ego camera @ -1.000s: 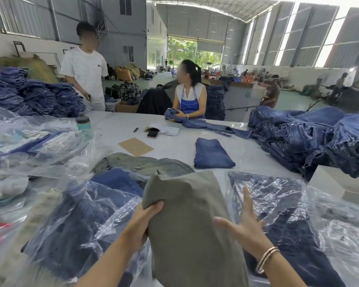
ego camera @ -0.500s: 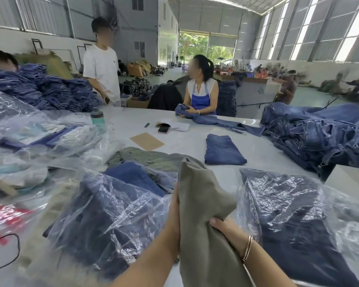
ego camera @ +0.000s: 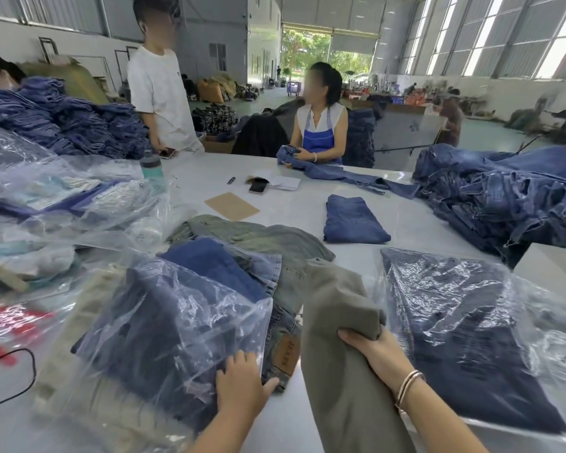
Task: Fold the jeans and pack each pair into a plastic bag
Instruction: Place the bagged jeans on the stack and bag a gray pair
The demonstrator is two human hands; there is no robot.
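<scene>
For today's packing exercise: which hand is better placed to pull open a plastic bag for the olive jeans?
Left. The left hand lies free on the bagged dark jeans, while the right hand grips the folded olive jeans.

The right hand [ego camera: 371, 349] grips the folded olive-grey jeans [ego camera: 340, 328], fingers [ego camera: 350, 336] curled over the fabric edge, and holds them raised above the surface [ego camera: 285, 204]. Left of the olive-grey jeans, the left hand [ego camera: 239, 382] rests on the near edge of a bagged dark-blue pair [ego camera: 177, 325]. Right of the olive-grey jeans lies a second bagged dark pair [ego camera: 464, 335]. Beyond the olive-grey jeans lie a folded blue pair [ego camera: 353, 220], a brown card [ego camera: 232, 206], and a phone [ego camera: 258, 185]. A loose denim heap [ego camera: 504, 194] occupies the far right.
</scene>
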